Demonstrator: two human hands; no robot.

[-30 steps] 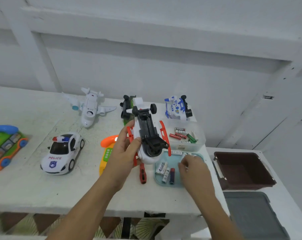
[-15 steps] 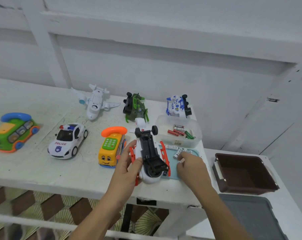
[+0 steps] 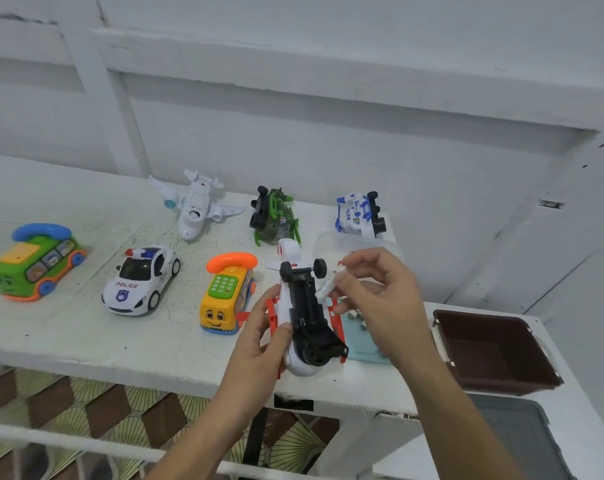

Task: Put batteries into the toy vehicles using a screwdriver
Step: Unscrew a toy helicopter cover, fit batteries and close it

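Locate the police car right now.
Head view: the police car sits left of centre on the table, between the green toy bus and the yellow toy phone, in front of the plane.

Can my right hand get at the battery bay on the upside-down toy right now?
Probably yes. The right hand pinches a battery just beside the bay of the upturned toy; the left hand grips only the toy's side, leaving the bay uncovered.
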